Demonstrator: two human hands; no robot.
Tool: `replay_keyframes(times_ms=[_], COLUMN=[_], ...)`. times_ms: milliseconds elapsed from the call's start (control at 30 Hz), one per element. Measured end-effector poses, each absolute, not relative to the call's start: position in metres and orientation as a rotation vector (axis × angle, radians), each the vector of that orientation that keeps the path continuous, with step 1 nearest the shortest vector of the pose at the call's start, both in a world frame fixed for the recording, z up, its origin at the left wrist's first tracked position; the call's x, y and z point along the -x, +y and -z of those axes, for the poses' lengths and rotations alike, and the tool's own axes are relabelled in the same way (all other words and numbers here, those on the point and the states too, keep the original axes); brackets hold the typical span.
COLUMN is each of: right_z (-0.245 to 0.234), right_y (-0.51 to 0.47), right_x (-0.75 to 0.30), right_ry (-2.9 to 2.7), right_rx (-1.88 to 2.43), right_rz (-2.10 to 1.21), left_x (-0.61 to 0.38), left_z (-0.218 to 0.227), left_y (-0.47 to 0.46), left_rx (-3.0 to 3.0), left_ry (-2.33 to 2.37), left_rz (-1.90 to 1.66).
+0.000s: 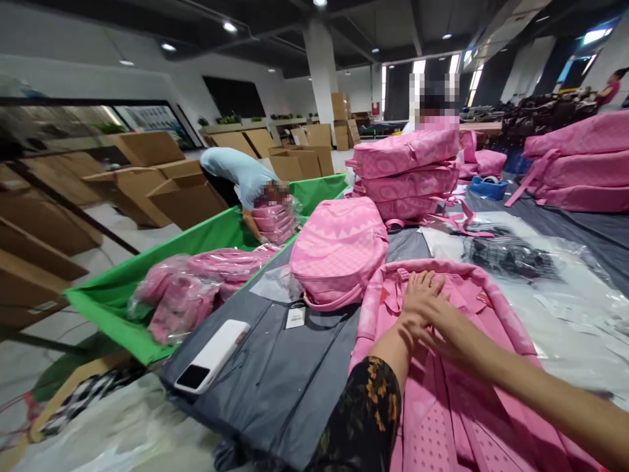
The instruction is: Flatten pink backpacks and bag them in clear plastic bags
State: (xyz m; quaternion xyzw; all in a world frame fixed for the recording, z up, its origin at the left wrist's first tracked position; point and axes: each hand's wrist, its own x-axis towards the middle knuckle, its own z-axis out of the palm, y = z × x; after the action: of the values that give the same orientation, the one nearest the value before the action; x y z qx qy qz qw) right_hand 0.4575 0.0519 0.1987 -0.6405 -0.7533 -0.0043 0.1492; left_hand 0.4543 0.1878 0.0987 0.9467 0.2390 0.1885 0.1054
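Rests the left hand (423,295) flat on the pink backpack (472,393), fingers spread wide, gripping nothing. Lays the right hand (435,331) just behind it, over the left wrist, fingers close together and blurred; cannot tell whether they grip anything. Keeps that backpack face down at the near right of the table (275,373), on smooth grey cloth, with padded straps and perforated mesh backing uppermost. Has, just beyond the fingertips, a second pink backpack (339,252), rounded and stuffed, quilted in zigzag and check relief, with a white hang tag (295,317) lying at its base. Shows a glossy white slab-shaped device (212,356) near the table's left edge, well apart from both hands. Shows crinkled clear plastic bags (555,288) to the right, beside the backpack. Shows further back a stack of pink backpacks (407,174) and a blue tray (487,188). Borders on the left a green fabric bin (113,295) holding bagged pink backpacks (196,282), with a co-worker in a light blue top (230,167) bent over its far end. Backs onto brown cardboard boxes (147,147).
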Motion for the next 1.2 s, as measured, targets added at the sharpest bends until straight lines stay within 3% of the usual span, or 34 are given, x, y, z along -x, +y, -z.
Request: replay_keyframes(times_ms=[100,333,600,800,900,967,1067,1200], right_z=[-0.194,-0.097,-0.082,-0.096,-0.121,-0.140,-0.158,-0.143], right_y=[-0.015,-0.015,-0.016,-0.016,-0.033,-0.044,-0.050,-0.037], right_x=[-0.443,-0.465,-0.464,-0.476,-0.465,-0.450,-0.428,-0.425], right_ry=[-2.351,-1.991,-1.500,-1.141,-1.305,-1.727,-2.448,-2.728], right_rx=[1.589,1.852,1.682,1.735,1.673,1.552,1.335,1.252], right_rz=[-0.135,0.064,-0.224,-0.219,-0.264,-0.323,-0.309,-0.216], left_x=[-0.462,-0.415,-0.306,-0.329,-0.328,-0.325,-0.321,-0.317], left_z=[-0.105,-0.141,-0.147,-0.099,-0.086,-0.087,-0.093,-0.094], left_y=[0.196,0.179,0.076,0.089,0.090,0.089,0.093,0.109], left_rx=[-2.723,-2.492,-2.627,-2.892,-2.903,-2.926,-3.035,-3.036], left_ry=[0.586,0.387,-0.880,-0.534,-0.049,0.092,-0.070,-0.276], left_rz=[-0.582,-0.602,-0.132,-0.200,-0.438,-0.427,-0.209,-0.153])
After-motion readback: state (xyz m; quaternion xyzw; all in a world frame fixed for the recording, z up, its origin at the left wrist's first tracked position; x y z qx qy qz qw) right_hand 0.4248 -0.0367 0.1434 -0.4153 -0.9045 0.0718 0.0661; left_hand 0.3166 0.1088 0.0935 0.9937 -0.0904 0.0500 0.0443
